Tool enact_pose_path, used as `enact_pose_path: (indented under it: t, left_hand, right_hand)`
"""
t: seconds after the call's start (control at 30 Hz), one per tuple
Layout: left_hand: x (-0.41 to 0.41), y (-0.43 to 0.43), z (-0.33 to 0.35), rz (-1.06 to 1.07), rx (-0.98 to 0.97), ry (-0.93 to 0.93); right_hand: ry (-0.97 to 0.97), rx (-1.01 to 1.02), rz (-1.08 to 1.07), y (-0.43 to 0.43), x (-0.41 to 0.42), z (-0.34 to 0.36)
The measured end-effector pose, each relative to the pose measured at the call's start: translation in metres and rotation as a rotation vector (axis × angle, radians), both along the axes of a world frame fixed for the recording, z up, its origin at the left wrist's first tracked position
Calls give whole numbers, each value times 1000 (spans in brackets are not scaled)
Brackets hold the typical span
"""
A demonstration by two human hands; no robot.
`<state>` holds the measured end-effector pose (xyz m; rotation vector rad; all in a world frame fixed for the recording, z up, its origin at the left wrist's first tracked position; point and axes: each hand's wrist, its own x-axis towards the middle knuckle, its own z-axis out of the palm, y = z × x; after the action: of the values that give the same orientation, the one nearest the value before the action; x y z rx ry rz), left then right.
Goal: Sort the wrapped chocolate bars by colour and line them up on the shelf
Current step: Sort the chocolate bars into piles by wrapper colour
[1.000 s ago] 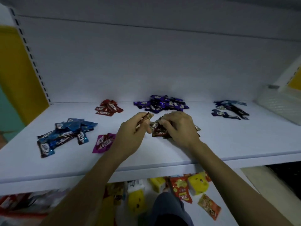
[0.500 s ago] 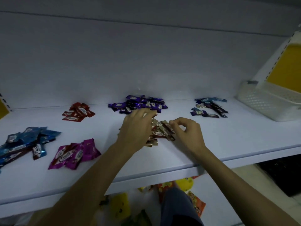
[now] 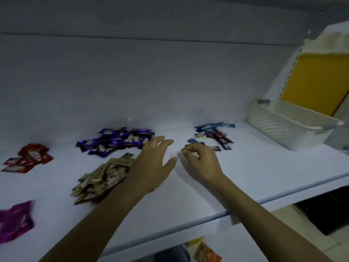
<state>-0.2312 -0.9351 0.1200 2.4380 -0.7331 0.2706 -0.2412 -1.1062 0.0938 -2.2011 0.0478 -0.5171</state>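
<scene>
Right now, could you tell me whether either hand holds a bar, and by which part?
Nothing is held: the left hand is spread open, and the right hand is loosely curled around nothing.

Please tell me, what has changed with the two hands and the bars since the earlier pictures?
Both hands left the gold pile and moved right, toward the mixed bars. The left hand, which pinched a bar from that pile, is now empty, fingers spread. The right hand is loosely curled and empty beside a dark blue bar. The purple pile, red pile and white basket stayed put.
</scene>
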Motion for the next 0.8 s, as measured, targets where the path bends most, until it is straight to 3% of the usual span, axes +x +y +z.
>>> enact_pose_path:
  t: [0.13,0.23,0.4,0.53,0.67,0.8]
  left_hand:
    - [9,-56,-9,-68,67,111]
    - [20,-81,-16,-75,73,131]
    - [34,-97,-28,-68,237,101]
    - [63,-121,-32,-90,245,152]
    - [95,-147,-46,-37,260,187]
    - [131,-170,-41,-107,280,117]
  right_hand:
    - [-50,-33,-19,-50,21,11]
    - [-66,-148,-151,-93,47,17]
    - [251,-385,-263,-156,100,11]
    - [322,-437,-218,-175,123,-6]
    - [232,-495,-164,-176,126,-14]
    - [78,-279,-60,-174,130,-6]
